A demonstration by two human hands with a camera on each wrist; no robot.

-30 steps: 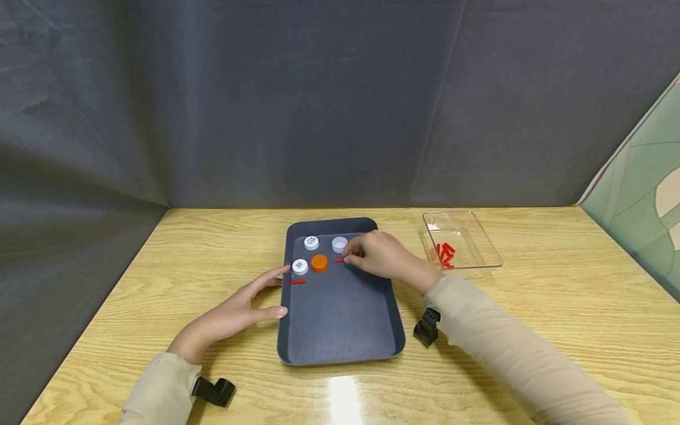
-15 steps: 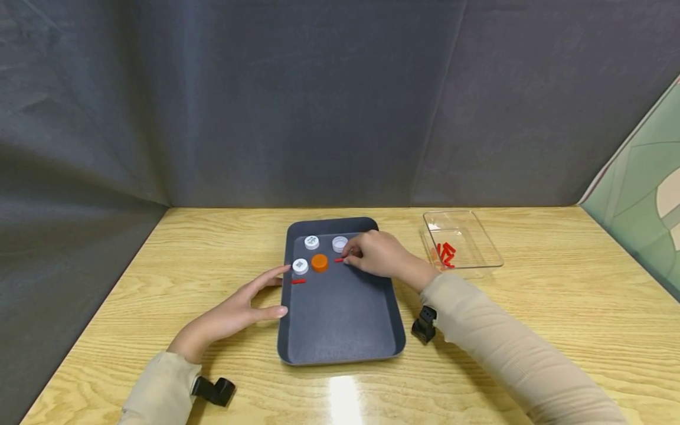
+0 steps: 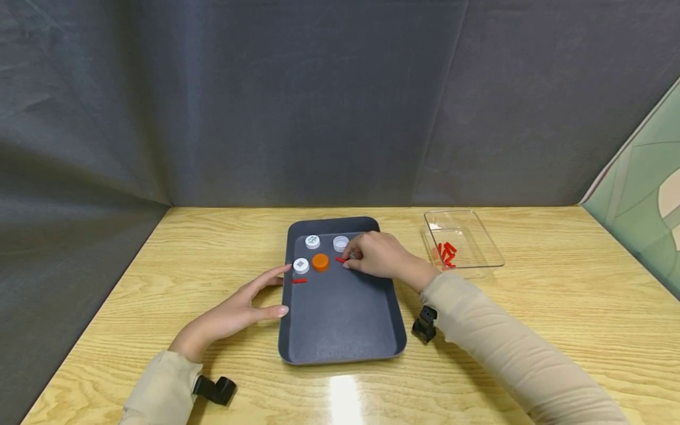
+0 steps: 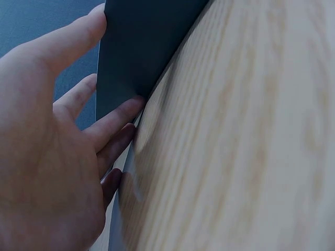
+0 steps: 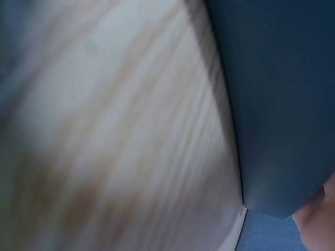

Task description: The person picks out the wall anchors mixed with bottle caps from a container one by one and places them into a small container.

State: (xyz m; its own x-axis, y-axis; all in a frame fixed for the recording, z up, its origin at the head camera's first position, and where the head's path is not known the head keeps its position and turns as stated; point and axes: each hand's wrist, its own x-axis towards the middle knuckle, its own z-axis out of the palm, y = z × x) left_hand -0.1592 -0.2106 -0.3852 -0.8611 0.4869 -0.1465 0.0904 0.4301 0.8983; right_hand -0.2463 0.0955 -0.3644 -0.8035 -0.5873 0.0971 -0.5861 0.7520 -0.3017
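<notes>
A dark grey tray (image 3: 345, 330) lies on the table. At its left rim my left hand (image 3: 234, 313) rests with fingers spread; in the left wrist view that hand's fingertips (image 4: 137, 102) touch the tray's outer wall. Inside the tray, my right hand (image 3: 379, 255) is over the upper right part. Thumb and index finger stand slightly apart around a small red stick (image 3: 340, 260), which lies on the tray floor. Close by are an orange cap (image 3: 320, 262) and an upturned white cap (image 3: 340, 243). The right wrist view shows only a bit of the hand.
Two white caps with printed tops, an upper one (image 3: 312, 241) and a lower one (image 3: 301, 265), sit at the tray's left. Below them lies another red stick (image 3: 300, 281). A clear plastic box (image 3: 478, 248) at the right holds several red sticks (image 3: 447, 252). Dark cloth (image 3: 297, 106) stands behind.
The right thumb and index finger have parted a little from the red stick, which now lies slightly turned. My left hand has kept its place at the rim.
</notes>
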